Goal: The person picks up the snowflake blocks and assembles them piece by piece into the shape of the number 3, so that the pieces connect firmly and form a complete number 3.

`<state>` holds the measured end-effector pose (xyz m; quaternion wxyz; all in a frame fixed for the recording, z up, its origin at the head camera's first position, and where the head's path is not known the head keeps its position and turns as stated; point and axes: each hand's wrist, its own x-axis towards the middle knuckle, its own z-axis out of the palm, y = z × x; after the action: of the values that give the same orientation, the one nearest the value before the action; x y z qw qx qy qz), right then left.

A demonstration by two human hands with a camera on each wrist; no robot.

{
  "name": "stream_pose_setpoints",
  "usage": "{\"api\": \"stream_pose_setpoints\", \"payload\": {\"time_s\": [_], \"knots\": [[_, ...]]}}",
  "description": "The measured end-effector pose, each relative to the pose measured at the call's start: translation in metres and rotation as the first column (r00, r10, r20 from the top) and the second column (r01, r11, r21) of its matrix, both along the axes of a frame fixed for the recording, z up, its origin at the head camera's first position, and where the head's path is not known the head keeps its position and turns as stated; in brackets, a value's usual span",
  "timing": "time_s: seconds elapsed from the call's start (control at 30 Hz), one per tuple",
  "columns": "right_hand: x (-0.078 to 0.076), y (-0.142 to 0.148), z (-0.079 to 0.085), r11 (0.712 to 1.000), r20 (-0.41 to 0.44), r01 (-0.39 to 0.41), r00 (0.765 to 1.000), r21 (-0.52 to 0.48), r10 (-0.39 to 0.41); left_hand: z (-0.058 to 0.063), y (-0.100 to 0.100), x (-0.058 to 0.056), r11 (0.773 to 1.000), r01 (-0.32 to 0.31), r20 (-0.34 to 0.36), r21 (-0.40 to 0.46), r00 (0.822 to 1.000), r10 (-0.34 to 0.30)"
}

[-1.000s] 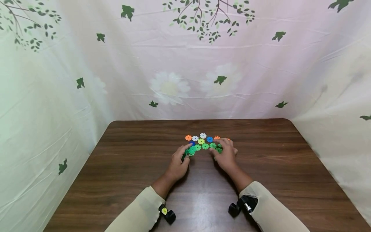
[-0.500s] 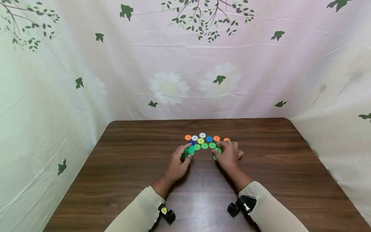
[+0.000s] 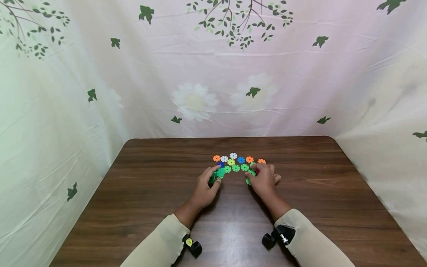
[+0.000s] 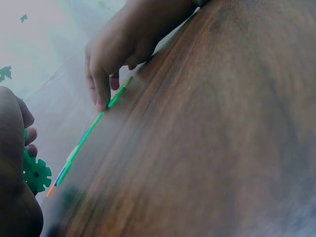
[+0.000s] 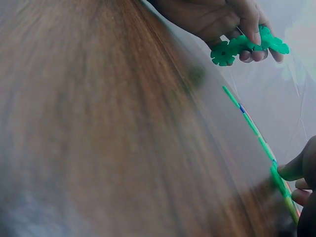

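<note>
My left hand [image 3: 204,188] holds a short chain of linked green flower-shaped discs [image 5: 236,47] between thumb and fingers, raised a little off the table in the right wrist view. At the right end of a flat row of green interlocking discs [image 3: 235,168], my right hand [image 3: 263,181] has its thumb and fingers bent around the discs, pinching there. Beyond the row lie a yellow disc [image 3: 231,162], a blue disc [image 3: 241,160], white discs [image 3: 233,155] and orange discs [image 3: 249,159]. A dark red disc is mostly covered by the right fingers.
The brown wooden table [image 3: 150,200] has rounded far corners. Behind and beside it hangs a pale curtain [image 3: 213,66] printed with leaves, birds and flowers. Black wrist cameras [image 3: 195,250] sit on both sleeves near the front.
My right hand has shifted slightly right, uncovering green discs and the orange disc at the far right. The left hand keeps its place with the green chain.
</note>
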<state>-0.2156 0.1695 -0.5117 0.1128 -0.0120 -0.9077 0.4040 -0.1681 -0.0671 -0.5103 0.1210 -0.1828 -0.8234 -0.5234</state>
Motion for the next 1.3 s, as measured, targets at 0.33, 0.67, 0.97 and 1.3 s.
{"api": "stream_pose_setpoints", "payload": {"time_s": [0.33, 0.67, 0.97, 1.3], "knots": [[0.0, 0.0012, 0.0008, 0.999, 0.016, 0.015, 1.0, 0.044, -0.016, 0.0028, 0.0002, 0.0008, 1.0, -0.006, 0.003, -0.011, 1.0, 0.006], [0.0012, 0.0026, 0.0002, 0.998, 0.032, 0.036, 0.999, 0.057, -0.038, 0.0031, 0.0002, 0.001, 1.0, 0.009, 0.004, -0.014, 1.0, -0.009], [0.0007, 0.0002, 0.0001, 1.0, 0.034, 0.002, 0.999, 0.001, -0.002, 0.0013, 0.0002, 0.0014, 1.0, 0.006, -0.034, -0.01, 0.999, -0.006], [0.0007, 0.0, -0.002, 0.997, 0.0, -0.031, 1.0, -0.067, 0.031, 0.002, 0.0007, 0.0016, 1.0, 0.023, 0.017, 0.014, 1.0, -0.023]]}}
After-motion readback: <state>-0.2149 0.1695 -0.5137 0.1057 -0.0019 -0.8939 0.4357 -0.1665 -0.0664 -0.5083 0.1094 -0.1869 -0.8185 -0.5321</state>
